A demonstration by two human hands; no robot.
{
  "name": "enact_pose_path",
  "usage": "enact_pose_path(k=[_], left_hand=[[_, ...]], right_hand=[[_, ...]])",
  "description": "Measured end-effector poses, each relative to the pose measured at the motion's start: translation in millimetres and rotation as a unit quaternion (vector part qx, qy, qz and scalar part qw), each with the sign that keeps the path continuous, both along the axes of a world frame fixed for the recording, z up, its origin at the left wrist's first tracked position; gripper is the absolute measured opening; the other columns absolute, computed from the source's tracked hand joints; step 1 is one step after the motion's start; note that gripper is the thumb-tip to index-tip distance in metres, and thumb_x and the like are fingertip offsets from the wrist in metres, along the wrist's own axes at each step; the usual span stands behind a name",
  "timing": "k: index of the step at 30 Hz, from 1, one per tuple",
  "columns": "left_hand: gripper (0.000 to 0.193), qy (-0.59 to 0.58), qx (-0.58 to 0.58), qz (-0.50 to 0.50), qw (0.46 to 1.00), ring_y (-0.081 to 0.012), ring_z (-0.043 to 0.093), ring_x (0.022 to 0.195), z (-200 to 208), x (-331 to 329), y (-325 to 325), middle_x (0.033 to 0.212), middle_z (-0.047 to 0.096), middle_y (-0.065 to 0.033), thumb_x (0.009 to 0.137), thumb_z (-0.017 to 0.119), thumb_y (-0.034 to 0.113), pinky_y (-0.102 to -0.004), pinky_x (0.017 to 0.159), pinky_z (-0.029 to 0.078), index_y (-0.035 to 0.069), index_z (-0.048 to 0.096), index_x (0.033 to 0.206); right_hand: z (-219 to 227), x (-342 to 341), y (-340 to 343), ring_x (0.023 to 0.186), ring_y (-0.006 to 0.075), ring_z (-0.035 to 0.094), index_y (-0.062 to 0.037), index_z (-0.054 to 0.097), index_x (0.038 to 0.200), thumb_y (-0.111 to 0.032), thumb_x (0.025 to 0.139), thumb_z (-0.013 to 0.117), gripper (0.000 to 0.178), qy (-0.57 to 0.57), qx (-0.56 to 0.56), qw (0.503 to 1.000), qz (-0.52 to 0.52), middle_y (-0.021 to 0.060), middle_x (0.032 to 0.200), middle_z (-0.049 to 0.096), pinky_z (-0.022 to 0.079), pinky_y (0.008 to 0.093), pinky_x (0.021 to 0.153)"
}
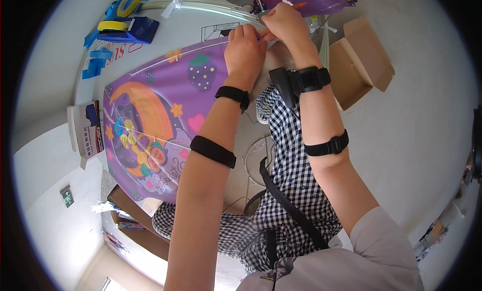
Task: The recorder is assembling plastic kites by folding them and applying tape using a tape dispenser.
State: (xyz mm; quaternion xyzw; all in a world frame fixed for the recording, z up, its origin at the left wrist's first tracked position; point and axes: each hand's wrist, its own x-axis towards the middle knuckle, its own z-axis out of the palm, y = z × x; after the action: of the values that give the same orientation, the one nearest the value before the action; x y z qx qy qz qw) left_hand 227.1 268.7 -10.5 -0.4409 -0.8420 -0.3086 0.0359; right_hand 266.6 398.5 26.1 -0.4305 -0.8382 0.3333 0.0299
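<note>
A purple kite [165, 85] with a printed moon, strawberry, stars and hearts spreads from the table down toward my lap. Thin white rods [165, 58] run along its upper edge and across its face. My left hand [244, 50] is closed on the kite's upper edge near its right corner, fingers curled over the rod. Beside it, my right hand [288, 27] is closed, its fingertips meeting just past that corner. A small greyish piece shows at those fingertips, but I cannot make out what it is. Both forearms wear black straps.
A bundle of pale rods [216, 8] tied with white strips lies behind my hands. Another purple printed sheet [329, 1] is at the back. A blue tape dispenser [143, 31] with yellow tape stands far left. An open cardboard box [356, 65] lies right, a smaller box [86, 130] left.
</note>
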Motion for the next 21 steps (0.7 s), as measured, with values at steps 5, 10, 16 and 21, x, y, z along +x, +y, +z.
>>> enact_pose_path(k=[5, 10, 16, 21], left_hand=[[0.020, 0.011, 0.015, 0.000, 1.000, -0.0308, 0.057, 0.093, 0, -1, 0, 0.091, 0.059, -0.0115, 0.079, 0.068, 0.017, -0.0398, 0.074, 0.051, 0.005, 0.055, 0.089], [0.017, 0.002, 0.024, 0.006, 1.000, -0.0311, 0.057, 0.091, 1, 0, -1, 0.090, 0.059, -0.0114, 0.082, 0.065, 0.017, -0.0402, 0.073, 0.052, 0.005, 0.055, 0.088], [0.014, -0.002, 0.030, 0.009, 1.000, -0.0318, 0.058, 0.090, 2, 0, 0, 0.089, 0.060, -0.0116, 0.085, 0.061, 0.017, -0.0415, 0.072, 0.051, 0.005, 0.055, 0.088], [0.012, -0.049, 0.020, 0.022, 0.998, -0.0318, 0.059, 0.089, 3, -3, -2, 0.088, 0.061, -0.0118, 0.087, 0.059, 0.018, -0.0430, 0.072, 0.051, 0.006, 0.056, 0.089]], right_hand=[[0, 2, 6, 0.065, 0.0177, 0.071, 0.0000, 0.054, 0.103, -0.023, 0.091, 0.060, 0.027, 0.041, -0.077, 0.996, 0.000, 0.0136, 0.081, 0.072, 0.053, 0.0249, 0.058], [10, 7, 5, 0.065, 0.0174, 0.071, -0.0009, 0.051, 0.104, -0.023, 0.092, 0.060, 0.027, 0.061, -0.140, 0.988, -0.001, 0.0138, 0.082, 0.072, 0.054, 0.0254, 0.058], [7, 12, 9, 0.065, 0.0170, 0.071, -0.0018, 0.057, 0.099, -0.019, 0.089, 0.063, 0.021, 0.142, -0.131, 0.980, -0.042, 0.0124, 0.084, 0.072, 0.054, 0.0254, 0.058], [-8, 10, 9, 0.067, 0.0146, 0.068, -0.0029, 0.064, 0.090, -0.015, 0.084, 0.068, 0.014, 0.070, -0.025, 0.997, 0.037, 0.0085, 0.079, 0.070, 0.055, 0.0259, 0.058]])
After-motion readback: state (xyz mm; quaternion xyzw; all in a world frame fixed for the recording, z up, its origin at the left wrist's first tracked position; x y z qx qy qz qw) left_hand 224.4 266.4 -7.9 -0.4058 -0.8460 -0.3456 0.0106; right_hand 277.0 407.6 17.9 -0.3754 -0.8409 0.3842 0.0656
